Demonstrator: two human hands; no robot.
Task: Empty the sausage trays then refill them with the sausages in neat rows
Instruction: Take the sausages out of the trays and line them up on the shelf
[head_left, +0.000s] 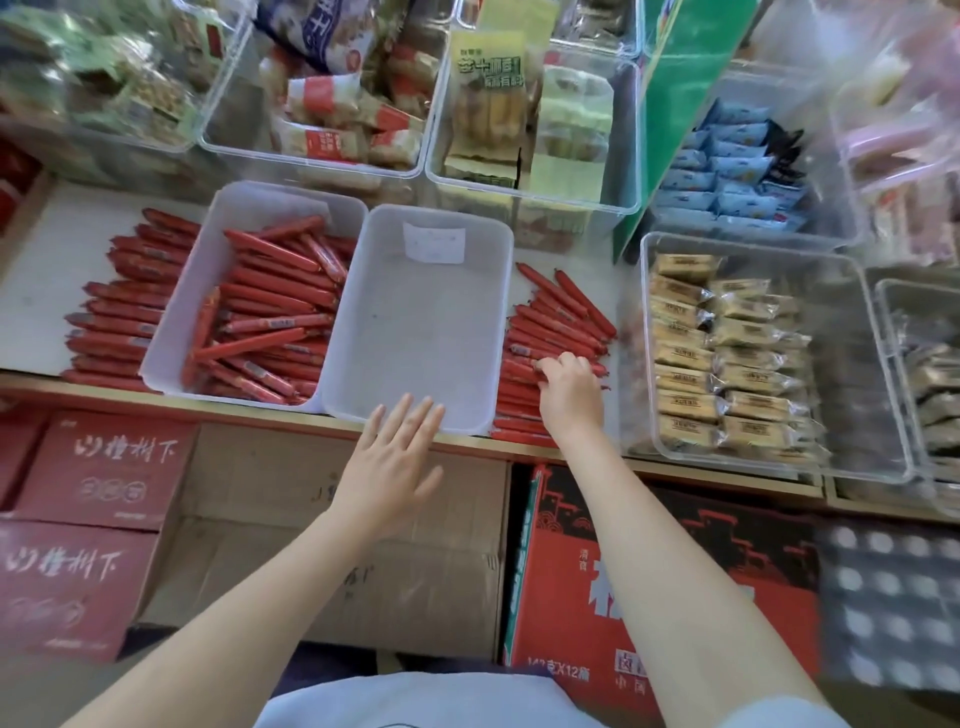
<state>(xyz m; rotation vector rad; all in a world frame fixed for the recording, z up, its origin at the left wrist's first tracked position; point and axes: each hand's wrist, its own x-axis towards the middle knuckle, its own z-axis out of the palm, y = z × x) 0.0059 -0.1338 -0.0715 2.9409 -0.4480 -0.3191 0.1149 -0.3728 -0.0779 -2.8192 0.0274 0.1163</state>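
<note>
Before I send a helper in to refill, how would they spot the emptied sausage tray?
On the shelf edge two frosted white trays stand side by side among red sausages. Take the right-hand tray, just beyond the left hand. Unlike its neighbour tray, it holds no sausages, only a paper label.

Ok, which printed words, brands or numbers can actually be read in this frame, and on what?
"12", after blurred digits: red-and-black cardboard carton below the shelf.
White Chinese brush lettering, partly legible: dark red cardboard boxes.
Green Chinese lettering, blurred: pale yellow snack packet.
Unreadable: white paper note in the empty translucent plastic tray.

Pale shelf (62, 249): two sausage trays (421, 322), loose sausages (558, 322) alongside, snack bins (763, 358).
</note>
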